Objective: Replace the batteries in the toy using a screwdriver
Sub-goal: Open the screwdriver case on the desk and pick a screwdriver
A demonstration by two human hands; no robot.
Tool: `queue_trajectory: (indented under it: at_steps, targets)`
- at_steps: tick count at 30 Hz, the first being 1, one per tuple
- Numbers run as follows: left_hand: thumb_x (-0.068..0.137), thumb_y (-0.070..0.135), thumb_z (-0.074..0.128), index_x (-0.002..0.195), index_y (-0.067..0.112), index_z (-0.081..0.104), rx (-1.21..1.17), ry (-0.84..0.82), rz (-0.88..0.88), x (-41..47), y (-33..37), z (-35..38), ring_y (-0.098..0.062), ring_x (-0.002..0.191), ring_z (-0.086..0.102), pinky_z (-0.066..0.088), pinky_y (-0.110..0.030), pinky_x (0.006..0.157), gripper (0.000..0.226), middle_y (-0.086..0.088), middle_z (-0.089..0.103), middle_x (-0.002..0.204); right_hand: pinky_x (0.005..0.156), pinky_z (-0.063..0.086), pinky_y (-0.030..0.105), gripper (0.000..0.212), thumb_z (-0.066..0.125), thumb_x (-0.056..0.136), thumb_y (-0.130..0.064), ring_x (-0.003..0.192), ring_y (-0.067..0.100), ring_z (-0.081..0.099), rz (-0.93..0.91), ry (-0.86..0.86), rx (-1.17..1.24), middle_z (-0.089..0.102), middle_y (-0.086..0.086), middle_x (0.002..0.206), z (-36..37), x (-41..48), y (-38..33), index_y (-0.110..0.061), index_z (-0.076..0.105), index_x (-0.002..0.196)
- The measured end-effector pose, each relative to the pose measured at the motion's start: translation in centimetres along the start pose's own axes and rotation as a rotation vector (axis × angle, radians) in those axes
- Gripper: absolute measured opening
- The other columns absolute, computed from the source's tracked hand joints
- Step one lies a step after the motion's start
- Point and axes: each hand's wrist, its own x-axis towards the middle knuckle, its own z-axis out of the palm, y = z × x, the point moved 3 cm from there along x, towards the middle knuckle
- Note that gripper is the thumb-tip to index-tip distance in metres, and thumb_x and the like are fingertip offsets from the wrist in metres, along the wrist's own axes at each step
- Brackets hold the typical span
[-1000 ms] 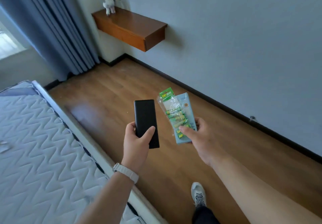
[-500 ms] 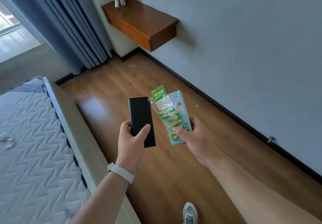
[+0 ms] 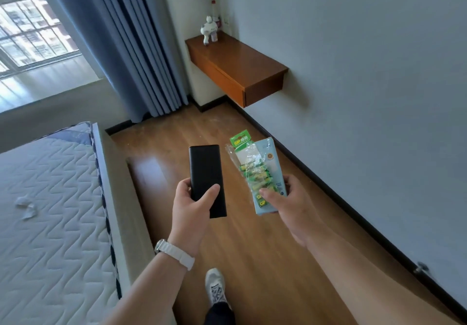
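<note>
The job is only just starting, as far as can be judged: no screw is being turned, no old batteries are out, and no screwdriver can be seen as such. The person is walking along the wood floor [image 3: 252, 249] and carrying things. The left hand [image 3: 190, 207] is wrapping around the bottom of a flat black case [image 3: 206, 170], with the thumb pressing on its front; it may be holding tools, but that cannot be told. The right hand [image 3: 285, 207] is pinching a clear pack of batteries [image 3: 255, 173] on top of a pale blue box [image 3: 271, 163], thumb on the front and fingers behind. The batteries are looking new, green and yellow, and the pack is looking sealed under its green tag. The toy [image 3: 208, 30] is standing far ahead of both hands, on a brown wall shelf [image 3: 237, 64]. It is small and white, like a little animal. Opening it and swapping the batteries is all yet to come.
</note>
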Motion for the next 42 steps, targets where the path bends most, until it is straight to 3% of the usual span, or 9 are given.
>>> queue_trajectory:
  at_steps: [2, 8, 14, 19, 22, 29, 35, 39, 42]
  targets:
    - [0.088, 0.017, 0.074, 0.117, 0.014, 0.054, -0.011, -0.003, 0.010, 2.5, 0.4, -0.3, -0.018, 0.087, 0.072, 0.060, -0.032, 0.065, 0.035, -0.008, 0.066, 0.109, 0.077, 0.060, 0.037, 0.039, 0.076, 0.083, -0.020, 0.092, 0.019, 0.072, -0.012, 0.007, 0.001, 0.069, 0.007, 0.107, 1.1, 2.2, -0.8, -0.015, 0.054, 0.115]
    - [0.087, 0.019, 0.075, 0.111, 0.020, 0.054, -0.049, -0.053, 0.022, 13.3, 2.5, -1.2, -0.025, 0.091, 0.071, 0.062, -0.050, 0.075, 0.032, -0.008, 0.067, 0.108, 0.077, 0.061, 0.046, 0.047, 0.079, 0.073, -0.031, 0.089, 0.021, 0.073, -0.064, 0.082, -0.045, 0.070, 0.009, 0.106, 5.6, 11.0, -3.6, -0.015, 0.057, 0.112]
    - [0.089, 0.018, 0.073, 0.107, 0.024, 0.054, -0.074, -0.097, 0.069, 24.4, 6.0, -3.0, -0.021, 0.091, 0.070, 0.062, -0.042, 0.074, 0.027, -0.006, 0.067, 0.106, 0.078, 0.061, 0.042, 0.051, 0.077, 0.068, -0.040, 0.089, 0.017, 0.073, -0.104, 0.136, -0.105, 0.070, 0.004, 0.103, 10.7, 19.6, -7.4, -0.020, 0.057, 0.110]
    - [0.091, 0.017, 0.070, 0.107, 0.023, 0.055, -0.095, -0.089, 0.039, 30.7, 7.5, -4.2, -0.025, 0.094, 0.070, 0.062, -0.050, 0.078, 0.023, -0.008, 0.067, 0.107, 0.080, 0.061, 0.042, 0.039, 0.078, 0.078, -0.030, 0.089, 0.017, 0.073, -0.104, 0.138, -0.085, 0.071, 0.005, 0.103, 13.6, 25.0, -8.7, -0.020, 0.057, 0.110]
    - [0.092, 0.016, 0.069, 0.106, 0.023, 0.056, -0.096, -0.070, 0.036, 33.6, 7.6, -4.6, -0.025, 0.092, 0.071, 0.062, -0.044, 0.074, 0.020, -0.009, 0.068, 0.106, 0.080, 0.061, 0.042, 0.046, 0.077, 0.072, -0.037, 0.090, 0.017, 0.073, -0.080, 0.124, -0.075, 0.071, 0.004, 0.103, 14.8, 28.0, -9.0, -0.021, 0.058, 0.110]
    - [0.092, 0.013, 0.068, 0.104, 0.019, 0.056, -0.059, -0.016, 0.000, 41.4, 7.6, -3.3, -0.022, 0.085, 0.071, 0.059, -0.038, 0.064, 0.018, -0.010, 0.067, 0.102, 0.082, 0.060, 0.042, 0.037, 0.077, 0.082, -0.025, 0.092, 0.020, 0.072, -0.023, 0.082, 0.012, 0.071, 0.009, 0.104, 15.7, 36.9, -8.3, -0.016, 0.057, 0.112]
    - [0.092, 0.015, 0.068, 0.107, 0.019, 0.056, -0.010, 0.052, -0.011, 50.6, 9.1, -0.7, -0.025, 0.091, 0.071, 0.061, -0.051, 0.079, 0.019, -0.009, 0.068, 0.104, 0.076, 0.059, 0.036, 0.040, 0.078, 0.080, -0.028, 0.092, 0.020, 0.072, 0.024, 0.037, 0.059, 0.070, 0.010, 0.106, 15.7, 48.6, -8.6, -0.016, 0.057, 0.113]
    - [0.093, 0.015, 0.068, 0.107, 0.019, 0.056, 0.004, 0.082, -0.031, 57.2, 11.1, 2.7, -0.026, 0.092, 0.070, 0.061, -0.053, 0.081, 0.019, -0.009, 0.067, 0.104, 0.078, 0.060, 0.036, 0.047, 0.079, 0.076, -0.034, 0.093, 0.017, 0.072, 0.020, 0.020, 0.062, 0.069, 0.006, 0.107, 14.3, 56.8, -11.4, -0.020, 0.056, 0.115]
    - [0.092, 0.015, 0.068, 0.106, 0.019, 0.058, 0.006, 0.100, -0.028, 61.5, 12.8, 5.5, -0.024, 0.091, 0.071, 0.060, -0.053, 0.083, 0.018, -0.009, 0.069, 0.103, 0.080, 0.060, 0.037, 0.040, 0.077, 0.082, -0.029, 0.092, 0.016, 0.072, 0.005, 0.029, 0.060, 0.069, 0.005, 0.107, 12.6, 62.1, -13.9, -0.020, 0.055, 0.114]
